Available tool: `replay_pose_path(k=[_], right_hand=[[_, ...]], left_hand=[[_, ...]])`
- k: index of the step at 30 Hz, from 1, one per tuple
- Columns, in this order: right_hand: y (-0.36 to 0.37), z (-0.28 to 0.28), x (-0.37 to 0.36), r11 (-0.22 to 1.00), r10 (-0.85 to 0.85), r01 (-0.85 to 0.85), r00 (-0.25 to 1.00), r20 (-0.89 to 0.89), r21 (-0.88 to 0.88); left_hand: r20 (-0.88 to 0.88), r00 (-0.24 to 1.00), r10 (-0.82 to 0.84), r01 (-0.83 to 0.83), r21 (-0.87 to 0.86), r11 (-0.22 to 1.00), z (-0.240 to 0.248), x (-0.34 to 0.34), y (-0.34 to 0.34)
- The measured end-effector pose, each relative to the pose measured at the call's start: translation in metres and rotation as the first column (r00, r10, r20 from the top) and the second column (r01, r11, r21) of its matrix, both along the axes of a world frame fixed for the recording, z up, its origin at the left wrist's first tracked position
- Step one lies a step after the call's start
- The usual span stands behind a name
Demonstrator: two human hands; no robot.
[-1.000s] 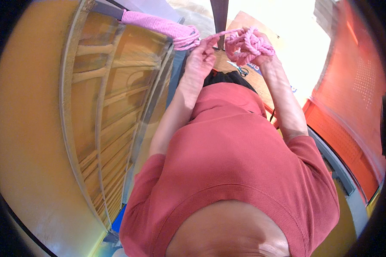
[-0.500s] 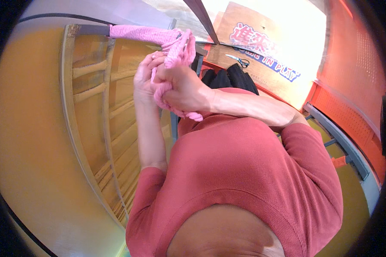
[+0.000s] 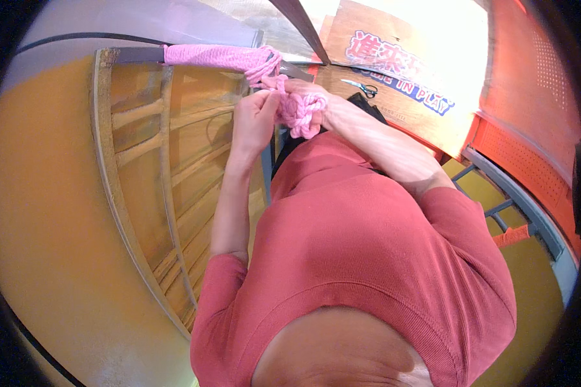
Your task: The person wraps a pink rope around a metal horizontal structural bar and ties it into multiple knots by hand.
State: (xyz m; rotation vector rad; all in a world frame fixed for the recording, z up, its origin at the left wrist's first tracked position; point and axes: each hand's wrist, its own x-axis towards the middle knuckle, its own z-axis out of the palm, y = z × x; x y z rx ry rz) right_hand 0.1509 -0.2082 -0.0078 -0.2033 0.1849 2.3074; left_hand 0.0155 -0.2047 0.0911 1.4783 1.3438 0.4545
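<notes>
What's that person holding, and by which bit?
Pink rope: the right grip holds its bunched loops, and the left grip seems to pinch a strand beside them; the exact spot is hidden.

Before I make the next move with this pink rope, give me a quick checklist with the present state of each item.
1. Left hand on the rope: ok, fingers pinched together at it.
2. Right hand holding the bundle: ok, the knotted clump sits in its grasp.
3. Wrapped rope close-packed along the rail: ok.
4. Loops at the wrap's right end snug: not ok, they look looser.
5. Scissors apart from the rope: ok, lying on the wooden board.
6. Free end untangled: cannot tell.
</notes>
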Motion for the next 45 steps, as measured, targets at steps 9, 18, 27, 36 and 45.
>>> replay_pose_path(k=[9,18,27,36,45], right_hand=[[0.035,0.007,0.014,0.918,-0.134,-0.312,0.339,0.931,0.246],[0.023,0.021,0.034,0.768,-0.466,-0.616,-0.356,0.81,0.172],[0.034,0.028,0.049,0.89,-0.13,-0.447,-0.052,0.99,0.093],[0.053,0.014,0.017,0.756,-0.512,-0.561,-0.186,0.839,0.337],[0.048,0.036,0.028,0.868,-0.372,-0.287,0.162,0.914,0.404]], left_hand=[[0.023,0.882,0.47,-0.47,0.103,0.877,-0.062,-0.038,0.022],[0.645,0.743,0.177,0.106,-0.376,0.921,-0.125,-0.059,0.056],[0.51,0.86,0.027,0.141,-0.288,0.947,-0.103,-0.031,0.064],[0.162,0.975,0.151,-0.195,0.311,0.93,-0.115,-0.008,0.036],[-0.071,0.978,0.194,-0.146,0.425,0.893,-0.105,-0.012,0.031]])
